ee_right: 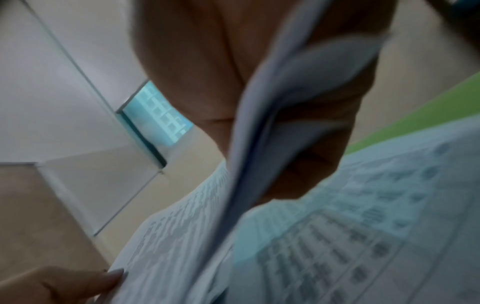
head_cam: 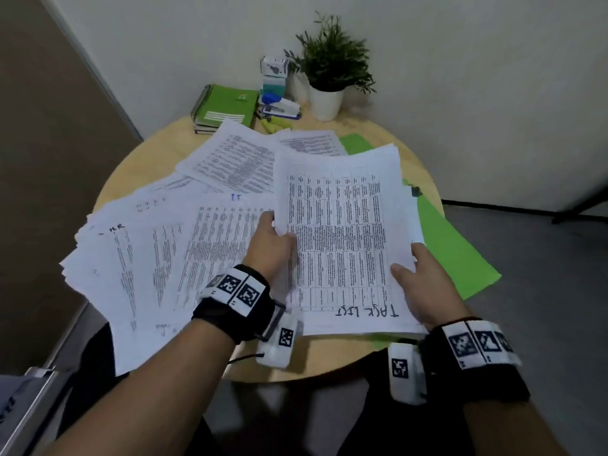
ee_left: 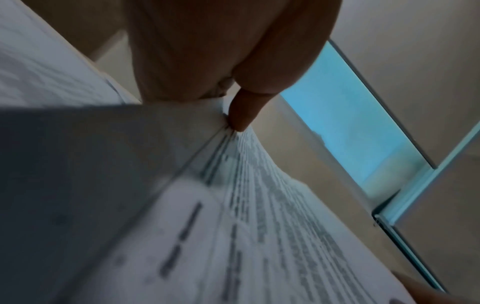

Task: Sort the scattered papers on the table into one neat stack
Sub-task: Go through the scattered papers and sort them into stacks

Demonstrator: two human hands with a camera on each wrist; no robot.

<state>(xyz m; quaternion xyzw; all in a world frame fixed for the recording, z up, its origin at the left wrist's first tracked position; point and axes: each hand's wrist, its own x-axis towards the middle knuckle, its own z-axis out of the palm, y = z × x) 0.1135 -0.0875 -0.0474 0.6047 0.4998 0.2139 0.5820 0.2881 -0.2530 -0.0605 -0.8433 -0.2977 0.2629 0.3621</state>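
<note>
Between both hands I hold a sheaf of printed papers, its top sheet a table headed "TASK LIST", lifted a little above the round wooden table. My left hand grips the sheaf's left edge, and in the left wrist view a fingertip presses that paper edge. My right hand pinches the right edge, thumb on top; the right wrist view shows the sheets bent between thumb and fingers. Several loose printed sheets lie fanned over the table's left half, and more sheets lie behind.
A green folder lies under the sheaf at the right, overhanging the table edge. At the back stand green notebooks, a stapler, small boxes and a potted plant. White walls are close behind.
</note>
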